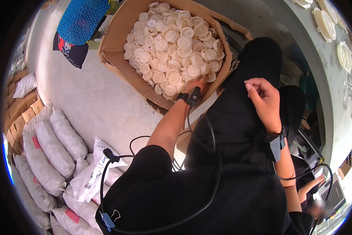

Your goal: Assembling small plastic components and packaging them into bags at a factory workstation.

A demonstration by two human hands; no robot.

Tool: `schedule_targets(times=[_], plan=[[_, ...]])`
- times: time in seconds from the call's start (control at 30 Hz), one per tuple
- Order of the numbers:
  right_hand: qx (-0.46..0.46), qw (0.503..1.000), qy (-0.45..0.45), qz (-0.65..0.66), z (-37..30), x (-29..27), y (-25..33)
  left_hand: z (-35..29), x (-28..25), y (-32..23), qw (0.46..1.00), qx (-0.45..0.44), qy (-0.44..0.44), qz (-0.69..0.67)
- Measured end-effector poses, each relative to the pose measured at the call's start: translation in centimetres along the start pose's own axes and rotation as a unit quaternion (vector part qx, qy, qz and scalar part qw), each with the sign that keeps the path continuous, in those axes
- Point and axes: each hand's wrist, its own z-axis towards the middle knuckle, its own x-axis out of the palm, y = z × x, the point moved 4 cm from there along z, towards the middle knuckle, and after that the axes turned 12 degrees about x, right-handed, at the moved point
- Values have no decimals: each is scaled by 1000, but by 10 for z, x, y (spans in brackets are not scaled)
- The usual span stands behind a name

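Observation:
My left hand (pixel 196 83) is down inside the near edge of a cardboard box (pixel 123 74), among a heap of cream-white round plastic caps (pixel 176 51). Its fingers touch the caps and are partly hidden by them, so their grip cannot be made out. Above my dark-trousered leg hovers my right hand (pixel 264 100), its fingers curled in and the thumb close to them, with nothing visible in it. Each wrist wears a black strapped device with a cable.
Round plastic parts (pixel 325 24) lie along the grey table (pixel 301 27) at right. White stuffed sacks (pixel 46 156) are piled at lower left. A blue mesh-covered thing (pixel 81 21) stands beyond the box. Black cables (pixel 213 188) loop across my body. Another person's arm (pixel 309 190) shows at lower right.

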Motion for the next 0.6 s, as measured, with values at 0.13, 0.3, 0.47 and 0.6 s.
schedule_targets(times=[0.13, 0.3, 0.47, 0.6], plan=[[-7, 1000, 14, 18, -2, 10, 6, -4, -8, 17, 972, 196, -116, -54], [3, 1000, -6, -5, -1, -4, -1, 0, -13, 8, 782, -169, -172, -574], [-6, 1000, 20, 5, -1, 10, 6, -37, 6, 58, 836, -170, -293, -432], [5, 1000, -6, 4, 1, -5, -2, -49, -27, 12, 919, -172, -354, 17]])
